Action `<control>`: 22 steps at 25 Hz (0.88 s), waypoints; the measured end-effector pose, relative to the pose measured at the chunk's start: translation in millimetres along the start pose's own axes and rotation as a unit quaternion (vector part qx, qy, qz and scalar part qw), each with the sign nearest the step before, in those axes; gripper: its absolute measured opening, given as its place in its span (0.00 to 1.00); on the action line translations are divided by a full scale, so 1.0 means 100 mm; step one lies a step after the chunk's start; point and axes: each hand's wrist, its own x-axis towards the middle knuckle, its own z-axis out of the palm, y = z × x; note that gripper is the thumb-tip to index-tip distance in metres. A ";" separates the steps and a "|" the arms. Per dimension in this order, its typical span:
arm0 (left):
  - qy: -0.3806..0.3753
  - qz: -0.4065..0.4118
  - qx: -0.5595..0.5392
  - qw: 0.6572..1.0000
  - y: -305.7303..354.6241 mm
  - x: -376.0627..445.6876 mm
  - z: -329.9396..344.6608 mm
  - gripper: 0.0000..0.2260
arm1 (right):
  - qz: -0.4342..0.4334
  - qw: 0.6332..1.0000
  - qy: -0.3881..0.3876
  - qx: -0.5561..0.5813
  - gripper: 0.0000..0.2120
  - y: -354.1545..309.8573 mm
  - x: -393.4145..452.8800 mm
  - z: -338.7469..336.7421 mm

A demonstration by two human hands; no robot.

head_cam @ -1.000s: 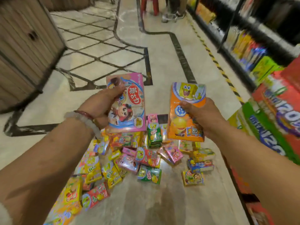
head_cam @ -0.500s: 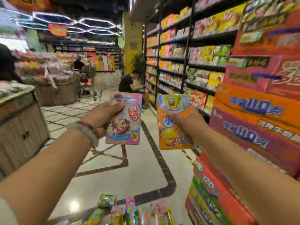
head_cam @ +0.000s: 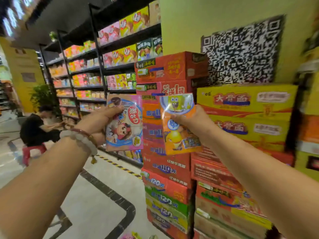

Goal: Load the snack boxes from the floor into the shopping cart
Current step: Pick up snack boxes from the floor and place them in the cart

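view swung right; left hand (head_cam: 101, 125) grips pink box (head_cam: 125, 124), right hand (head_cam: 191, 120) orange box (head_cam: 180, 135), seemingly near cartons (head_cam: 165, 168).

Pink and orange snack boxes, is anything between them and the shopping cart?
Cannot tell: no cart is in view. The left hand grips the pink box, the right hand the orange box, facing stacked cartons.

Both bare arms reach up from the lower corners toward mid-frame; left hand (head_cam: 101, 121) has thumb on top and fingers curled round a box edge, beaded bracelets on that wrist. Right hand (head_cam: 193, 119) grips its box too, thumb across the front.
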 end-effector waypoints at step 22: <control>-0.569 -0.120 -0.015 0.813 -1.17 -2.88 6.51 0.09 | 0.102 0.798 0.556 -0.208 0.39 -1.08 -5.32 -5.35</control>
